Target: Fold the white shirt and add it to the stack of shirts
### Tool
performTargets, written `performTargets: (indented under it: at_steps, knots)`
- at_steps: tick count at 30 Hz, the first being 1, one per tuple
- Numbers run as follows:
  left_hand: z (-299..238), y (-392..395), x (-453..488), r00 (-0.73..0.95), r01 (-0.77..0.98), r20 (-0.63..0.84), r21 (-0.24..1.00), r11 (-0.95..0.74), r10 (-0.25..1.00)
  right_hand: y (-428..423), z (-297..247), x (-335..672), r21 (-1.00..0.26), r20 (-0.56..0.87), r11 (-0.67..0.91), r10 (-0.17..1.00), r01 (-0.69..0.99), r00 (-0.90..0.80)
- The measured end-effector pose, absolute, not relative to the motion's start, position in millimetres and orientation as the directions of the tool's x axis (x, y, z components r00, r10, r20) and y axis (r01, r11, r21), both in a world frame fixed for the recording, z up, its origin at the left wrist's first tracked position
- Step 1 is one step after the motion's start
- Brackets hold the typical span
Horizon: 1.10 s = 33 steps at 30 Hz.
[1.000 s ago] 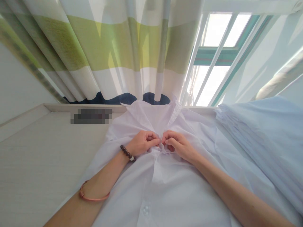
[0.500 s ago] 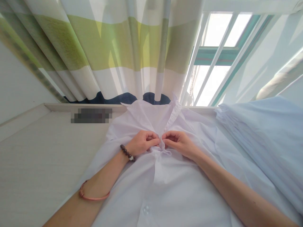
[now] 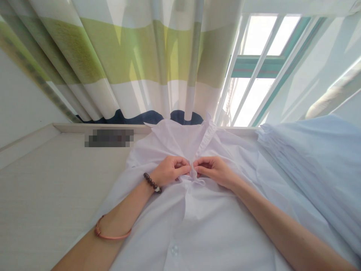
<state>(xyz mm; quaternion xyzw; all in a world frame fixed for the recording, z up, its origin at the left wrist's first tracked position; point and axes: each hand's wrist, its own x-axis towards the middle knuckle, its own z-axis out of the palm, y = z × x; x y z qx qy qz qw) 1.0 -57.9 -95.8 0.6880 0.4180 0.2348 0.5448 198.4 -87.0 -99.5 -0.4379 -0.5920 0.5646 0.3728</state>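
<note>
A white shirt (image 3: 225,218) lies spread in front of me, its collar (image 3: 166,130) at the far end and spread apart. My left hand (image 3: 172,168) pinches the left side of its front placket below the collar. Facing it, my right hand (image 3: 213,170) pinches the placket's other side, fingertips almost touching the left ones. Between them the cloth is bunched up; any button there is hidden. Lower on the front a clear button (image 3: 175,250) shows. A dark bead bracelet (image 3: 152,183) and a reddish bangle (image 3: 113,236) circle my left arm.
To the right lies a stack of folded white cloth (image 3: 316,150). The pale wooden surface (image 3: 56,195) has a raised rim at the back, with a blurred-out dark patch (image 3: 109,138) near it. Behind hang a green and white curtain (image 3: 135,56) and a barred window (image 3: 256,71).
Hardly anything differs. Both hands keep their pinch on the shirt front at the same spot, with only the slightest finger movement.
</note>
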Motion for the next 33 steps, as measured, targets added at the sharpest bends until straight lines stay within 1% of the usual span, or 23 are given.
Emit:
performTargets:
  at_steps: [5,9,11,16,18,20,25,33]
  knots:
    - [-95.2,-58.4,1.0,0.543,0.31,-0.125,0.949,-0.06,0.83,-88.2,-98.3,198.6,-0.996,-0.04,-0.008,0.938,0.093,-0.345]
    - [-96.0,-59.0,1.2,0.536,0.331,-0.127,0.941,-0.069,0.835,-87.6,-99.7,198.5,-0.989,-0.033,0.018,0.942,0.149,-0.334]
    - [-96.5,-59.4,1.7,0.533,0.343,-0.11,0.934,-0.095,0.839,-87.6,-100.3,197.5,-0.982,-0.028,0.036,0.942,0.184,-0.333]
    - [-96.3,-59.7,2.7,0.543,0.355,-0.015,0.91,-0.214,0.839,-89.9,-101.2,192.4,-0.967,0.021,0.097,0.953,0.237,-0.304]
    - [-96.4,-59.0,1.9,0.548,0.353,-0.006,0.908,-0.224,0.836,-90.8,-101.4,191.2,-0.961,0.048,0.124,0.954,0.245,-0.294]
    - [-97.2,-58.0,0.4,0.56,0.344,-0.027,0.917,-0.203,0.828,-91.1,-101.5,191.3,-0.963,0.049,0.123,0.954,0.239,-0.294]
    - [-99.3,-56.1,-1.8,0.574,0.323,-0.078,0.937,-0.137,0.815,-90.0,-101.4,194.5,-0.981,0.001,0.062,0.95,0.185,-0.314]
    - [-98.5,-56.6,1.4,0.542,0.294,-0.006,0.938,-0.183,0.841,-87.0,-102.9,196.7,-0.981,0.014,0.072,0.953,0.181,-0.301]
